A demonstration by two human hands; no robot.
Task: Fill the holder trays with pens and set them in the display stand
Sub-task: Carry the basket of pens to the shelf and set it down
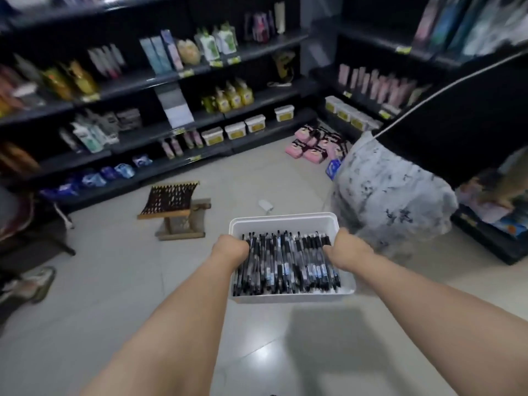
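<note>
Both hands, left (232, 247) and right (347, 248), grip the sides of a white tray (285, 222) full of black pens (285, 267), held above the floor (114, 281). Beyond the tray stands what looks like a wooden display stand (174, 207); farther off, stocked shelves (257, 98).

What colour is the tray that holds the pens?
The tray is white; its pens are black. The head view shows it best.

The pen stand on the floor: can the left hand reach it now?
Probably not: the left hand and right hand both grip the white tray of pens, and the stand sits farther away.
</note>
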